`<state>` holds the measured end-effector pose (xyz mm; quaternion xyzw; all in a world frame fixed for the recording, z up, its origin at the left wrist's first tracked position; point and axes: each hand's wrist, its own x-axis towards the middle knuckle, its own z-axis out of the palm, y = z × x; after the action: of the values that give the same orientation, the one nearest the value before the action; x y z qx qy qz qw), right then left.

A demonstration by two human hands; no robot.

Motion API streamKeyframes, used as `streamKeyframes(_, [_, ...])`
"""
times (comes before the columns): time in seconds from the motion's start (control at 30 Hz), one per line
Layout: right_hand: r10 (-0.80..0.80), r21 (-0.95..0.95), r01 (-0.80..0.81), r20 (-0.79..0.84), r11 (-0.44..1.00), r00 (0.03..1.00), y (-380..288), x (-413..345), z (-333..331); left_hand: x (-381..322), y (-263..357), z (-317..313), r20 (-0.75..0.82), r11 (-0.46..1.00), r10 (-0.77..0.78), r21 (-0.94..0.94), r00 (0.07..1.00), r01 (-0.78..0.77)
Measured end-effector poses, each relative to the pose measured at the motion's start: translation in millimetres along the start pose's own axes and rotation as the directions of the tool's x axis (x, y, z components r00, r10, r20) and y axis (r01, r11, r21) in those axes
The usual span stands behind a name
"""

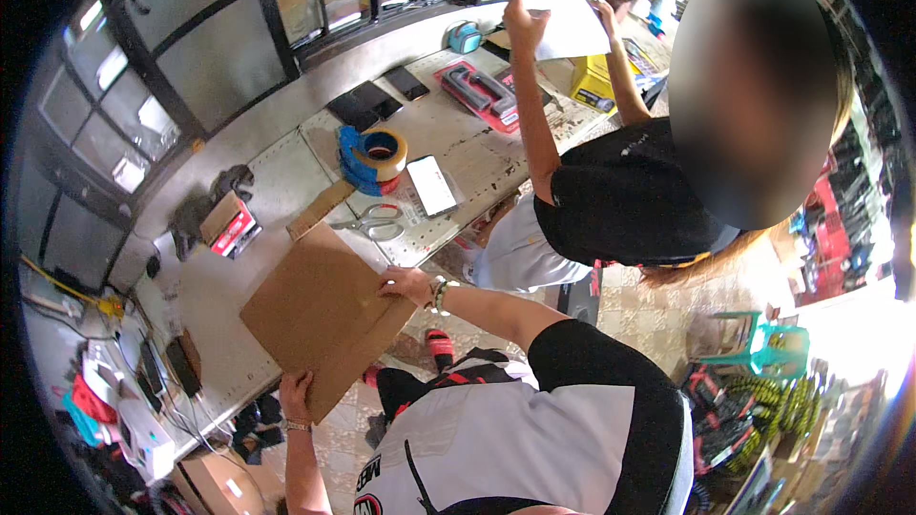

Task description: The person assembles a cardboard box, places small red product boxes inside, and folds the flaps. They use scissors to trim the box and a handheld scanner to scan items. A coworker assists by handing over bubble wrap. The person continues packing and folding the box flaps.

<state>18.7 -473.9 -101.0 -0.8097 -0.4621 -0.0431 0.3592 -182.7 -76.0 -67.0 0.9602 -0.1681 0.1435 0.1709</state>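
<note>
A flat brown cardboard sheet [315,307] lies partly over the workbench [215,300], its near edge reaching past the bench's front. My left hand [295,393], with a band at its wrist, grips the lower left edge. At the opposite edge, my right hand [406,286] holds the sheet, a beaded bracelet on that wrist. A narrow cardboard strip [320,210] sits just beyond the sheet. Scissors [381,222] rest to its right, near a phone with a lit screen [431,186]. Behind them are a tan tape roll [392,166] and a blue tape roll [352,157].
A person in a black shirt [615,193] stands close on the right, holding up paper sheets [572,25]. Packaged tools [479,94], a yellow box [594,82] and a red-white box [232,225] stand on the bench. Cables [164,386] trail at left; a green plastic chair [776,349] is behind.
</note>
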Motion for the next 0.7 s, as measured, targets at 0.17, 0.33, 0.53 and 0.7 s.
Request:
streamKeyframes(0.17, [0.036,0.003,-0.036,-0.076,0.999,0.996,0,4,6,14,-11,4,0.037,0.983,-0.116,-0.142,0.993,0.12])
streamKeyframes(0.33, [0.077,-0.018,-0.08,-0.127,0.997,0.989,-5,4,10,19,-12,1,0.138,0.861,-0.339,-0.354,0.931,0.366])
streamKeyframes(0.53, [0.164,0.031,-0.162,-0.105,0.986,0.981,-10,7,6,14,-25,9,0.191,0.814,-0.379,-0.396,0.906,0.424])
streamKeyframes(0.7, [0.19,0.097,-0.183,-0.069,0.978,0.979,-12,7,5,7,-47,19,0.109,0.916,-0.198,-0.333,0.974,0.223])
